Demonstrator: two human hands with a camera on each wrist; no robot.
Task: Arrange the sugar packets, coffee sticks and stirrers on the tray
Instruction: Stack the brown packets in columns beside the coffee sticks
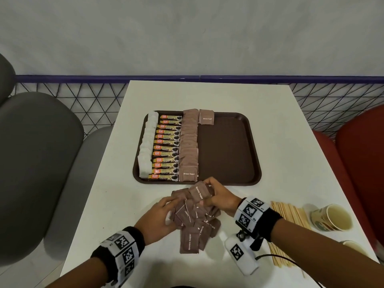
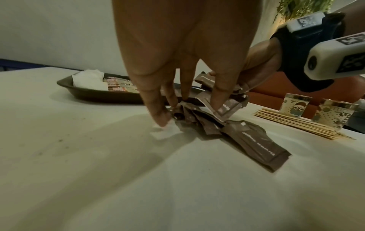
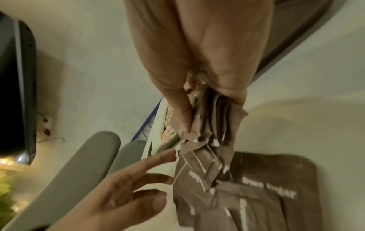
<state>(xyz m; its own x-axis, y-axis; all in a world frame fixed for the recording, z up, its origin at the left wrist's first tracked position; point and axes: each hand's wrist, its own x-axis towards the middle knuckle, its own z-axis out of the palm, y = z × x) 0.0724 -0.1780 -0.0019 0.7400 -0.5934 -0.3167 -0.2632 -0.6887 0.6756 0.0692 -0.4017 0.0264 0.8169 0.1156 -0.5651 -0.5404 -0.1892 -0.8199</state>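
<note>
A brown tray [image 1: 226, 150] holds a column of white sugar packets [image 1: 146, 146], a column of coffee sticks [image 1: 166, 148], a column of brown sugar packets [image 1: 189, 142] and one more brown packet [image 1: 206, 117] at the far end. In front of the tray lies a loose pile of brown sugar packets [image 1: 197, 223]. My right hand [image 1: 216, 194] grips a bunch of packets [image 3: 215, 112] at the top of the pile. My left hand [image 1: 170, 204] touches the pile's left side with straight fingers [image 2: 158, 115]. Wooden stirrers [image 1: 291, 225] lie on the table to the right.
Two paper cups [image 1: 332, 217] stand past the stirrers near the table's right edge. Grey seats [image 1: 37, 163] are on the left, a red seat [image 1: 361, 163] on the right. The tray's right half is bare. A wire fence runs behind the table.
</note>
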